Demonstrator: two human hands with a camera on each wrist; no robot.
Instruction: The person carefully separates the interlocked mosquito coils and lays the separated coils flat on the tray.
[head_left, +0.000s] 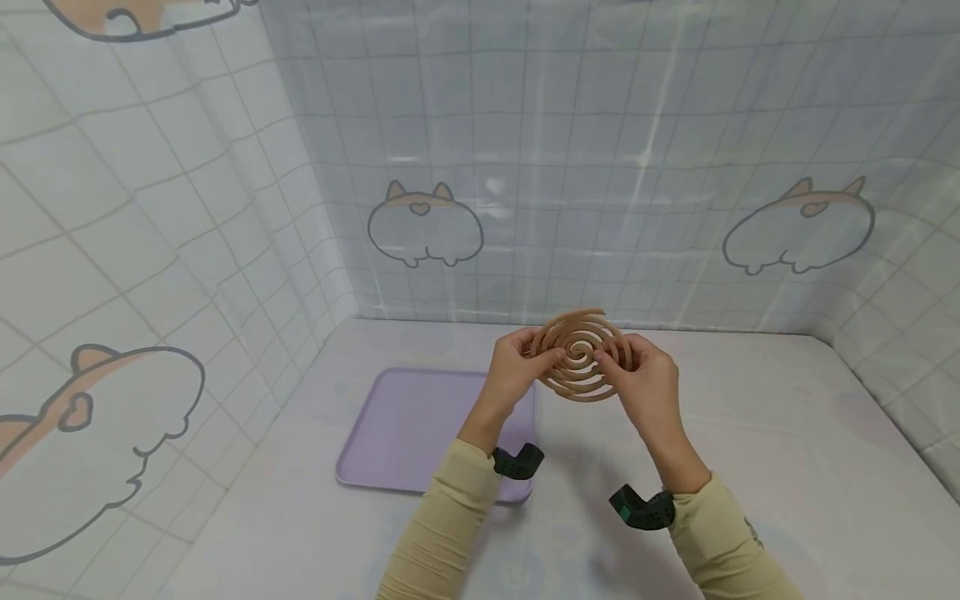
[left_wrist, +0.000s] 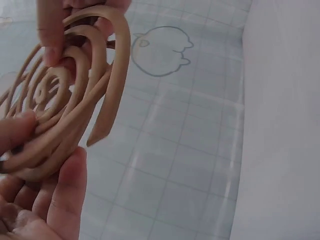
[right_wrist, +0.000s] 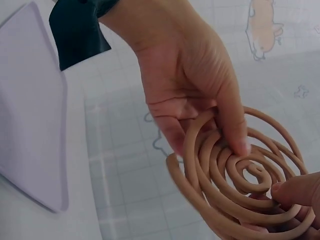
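Raised above the table, a brown mosquito coil is held between both hands. Its windings look partly spread apart; whether it is one coil or two nested ones I cannot tell. My left hand pinches its left side, thumb on the near face and fingers behind. On the right side my right hand pinches it the same way. The left wrist view has the coil tilted, with one blunt strand end hanging free. In the right wrist view both thumbs press near the centre of the coil.
A lilac tray lies on the white table, left of the coil and partly under the left forearm. Grid-patterned sheets with cartoon animals stand at the back and sides. Each wrist wears a black camera mount.
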